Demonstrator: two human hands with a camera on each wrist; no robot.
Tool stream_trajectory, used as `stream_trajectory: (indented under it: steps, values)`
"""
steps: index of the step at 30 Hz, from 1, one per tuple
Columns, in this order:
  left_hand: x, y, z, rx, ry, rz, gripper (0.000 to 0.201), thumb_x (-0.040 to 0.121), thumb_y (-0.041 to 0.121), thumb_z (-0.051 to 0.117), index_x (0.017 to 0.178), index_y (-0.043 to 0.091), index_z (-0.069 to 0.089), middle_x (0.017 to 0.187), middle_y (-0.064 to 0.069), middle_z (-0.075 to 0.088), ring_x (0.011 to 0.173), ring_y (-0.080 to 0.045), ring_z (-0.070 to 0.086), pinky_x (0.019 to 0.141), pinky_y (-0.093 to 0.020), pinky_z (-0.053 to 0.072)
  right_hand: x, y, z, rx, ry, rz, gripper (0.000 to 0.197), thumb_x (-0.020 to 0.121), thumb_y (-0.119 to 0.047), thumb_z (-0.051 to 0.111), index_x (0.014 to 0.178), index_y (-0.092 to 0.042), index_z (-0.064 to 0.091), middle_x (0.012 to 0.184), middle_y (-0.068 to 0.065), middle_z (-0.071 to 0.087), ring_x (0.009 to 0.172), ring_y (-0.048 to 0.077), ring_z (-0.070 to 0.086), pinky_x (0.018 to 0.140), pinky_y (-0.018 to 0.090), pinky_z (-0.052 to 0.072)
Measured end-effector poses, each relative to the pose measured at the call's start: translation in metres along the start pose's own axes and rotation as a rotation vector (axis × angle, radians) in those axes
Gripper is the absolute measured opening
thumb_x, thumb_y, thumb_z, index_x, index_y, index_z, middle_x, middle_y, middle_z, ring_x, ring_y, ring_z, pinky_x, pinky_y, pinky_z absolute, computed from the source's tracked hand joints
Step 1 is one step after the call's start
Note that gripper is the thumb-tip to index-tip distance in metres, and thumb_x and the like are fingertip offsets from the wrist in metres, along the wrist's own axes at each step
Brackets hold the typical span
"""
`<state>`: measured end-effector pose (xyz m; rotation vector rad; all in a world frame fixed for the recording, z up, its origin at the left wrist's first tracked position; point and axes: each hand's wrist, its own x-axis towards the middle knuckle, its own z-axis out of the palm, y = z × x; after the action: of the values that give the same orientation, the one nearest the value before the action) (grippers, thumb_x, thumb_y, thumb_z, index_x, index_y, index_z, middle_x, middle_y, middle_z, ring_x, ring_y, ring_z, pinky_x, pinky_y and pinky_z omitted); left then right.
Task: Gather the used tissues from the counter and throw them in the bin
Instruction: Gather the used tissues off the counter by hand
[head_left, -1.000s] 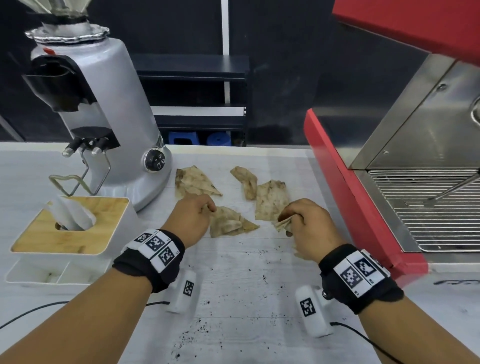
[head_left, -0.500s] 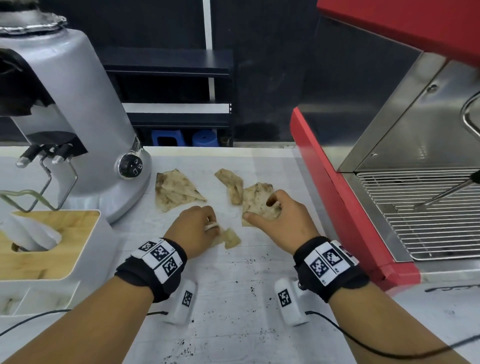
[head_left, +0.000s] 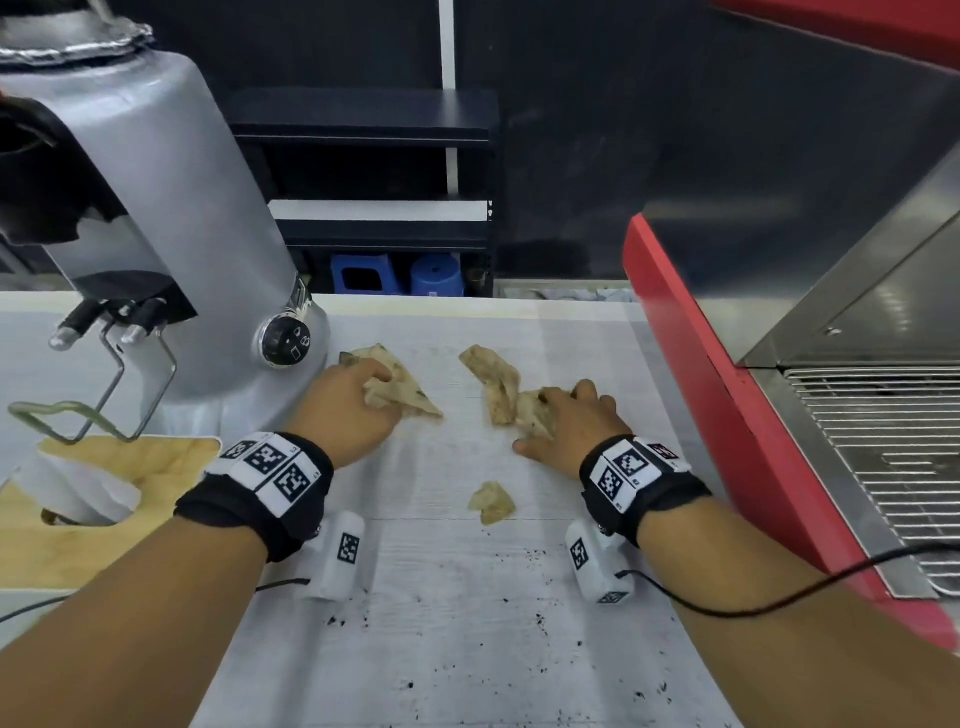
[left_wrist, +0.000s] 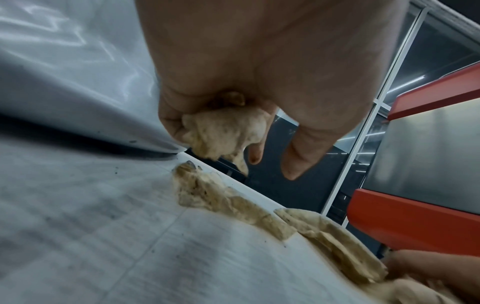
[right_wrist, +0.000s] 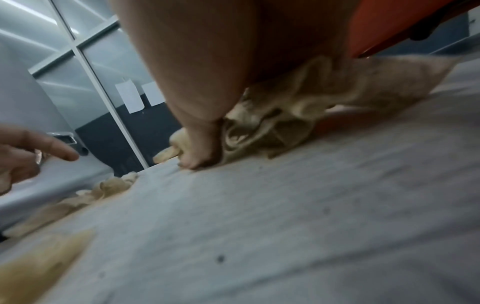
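Several coffee-stained used tissues lie on the white counter (head_left: 441, 571). My left hand (head_left: 376, 387) hovers over the flat tissue (head_left: 415, 397) beside the grinder and grips a crumpled tissue wad (left_wrist: 226, 131) in its curled fingers, with one finger and the thumb (left_wrist: 298, 156) sticking out. My right hand (head_left: 553, 410) lies on a bunched tissue (head_left: 527, 410), fingers curled into it, its thumb (right_wrist: 197, 152) pressing the counter. A folded strip of tissue (head_left: 491, 371) touches that bunch. A small scrap (head_left: 491, 501) lies loose between my wrists. No bin is in view.
A silver coffee grinder (head_left: 182, 260) stands close on the left. A red espresso machine (head_left: 727, 389) with a drip grate (head_left: 893, 467) walls the right. A wood-topped tissue box (head_left: 104, 499) sits near left. Coffee grounds (head_left: 498, 561) speckle the near counter.
My left hand has moved from the middle tissue to the far-left one, carrying a wad and leaving a small scrap behind. My right hand has bunched its tissue tighter.
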<state>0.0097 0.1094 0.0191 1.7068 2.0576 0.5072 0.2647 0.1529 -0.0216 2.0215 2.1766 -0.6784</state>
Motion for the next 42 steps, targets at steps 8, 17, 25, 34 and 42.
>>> stream_trajectory:
  steps: [8, 17, 25, 34, 42]
  values:
    - [0.029, -0.003, 0.017, 0.292, -0.146, -0.078, 0.076, 0.067, 0.073, 0.049, 0.133, 0.036, 0.038, 0.146, -0.014, 0.033, 0.134, -0.035, 0.034, 0.109, -0.049, 0.036, -0.009, 0.012, -0.011, 0.176, 0.040, 0.042, 0.038, 0.088, -0.049, 0.067, 0.086, -0.011, 0.060, 0.086, 0.005, 0.066, 0.073, 0.017, 0.060, 0.053, 0.027, 0.040]
    - [0.035, -0.002, 0.019, 0.306, -0.166, -0.056, 0.043, 0.072, 0.059, 0.064, 0.082, 0.017, 0.061, 0.101, -0.009, 0.060, 0.086, -0.024, 0.058, 0.073, -0.032, 0.049, -0.019, -0.001, -0.035, 0.459, 0.332, 0.038, 0.046, 0.089, -0.041, 0.065, 0.063, -0.007, 0.050, 0.062, 0.011, 0.058, 0.057, 0.025, 0.056, 0.056, 0.031, 0.051]
    - [0.015, -0.001, 0.013, -0.140, 0.002, -0.108, 0.039, 0.068, 0.024, 0.077, 0.060, 0.016, 0.040, 0.047, 0.010, 0.061, 0.056, 0.006, 0.059, 0.040, -0.015, 0.034, 0.014, -0.025, -0.028, 0.332, 0.203, -0.140, 0.063, 0.087, -0.007, 0.070, 0.139, -0.021, 0.038, 0.134, 0.008, 0.048, 0.089, 0.020, 0.058, 0.076, 0.031, 0.048]
    - [-0.017, 0.007, 0.004, -0.214, -0.119, 0.001, 0.018, 0.074, 0.017, 0.067, 0.088, 0.027, 0.062, 0.078, -0.003, 0.068, 0.062, -0.013, 0.059, 0.053, -0.020, 0.046, 0.050, -0.049, -0.009, -0.093, -0.076, -0.309, 0.080, 0.094, -0.028, 0.064, 0.157, -0.039, 0.016, 0.164, -0.009, 0.018, 0.141, 0.032, 0.028, 0.110, 0.050, 0.039]
    - [-0.036, 0.013, 0.010, -0.090, -0.163, 0.124, 0.036, 0.066, 0.050, 0.074, 0.098, 0.037, 0.064, 0.082, 0.011, 0.060, 0.083, -0.004, 0.058, 0.076, -0.025, 0.047, 0.031, -0.039, -0.021, 0.188, 0.043, -0.198, 0.021, 0.099, -0.020, 0.054, 0.104, -0.010, 0.072, 0.110, 0.005, 0.070, 0.100, 0.024, 0.064, 0.081, 0.031, 0.051]
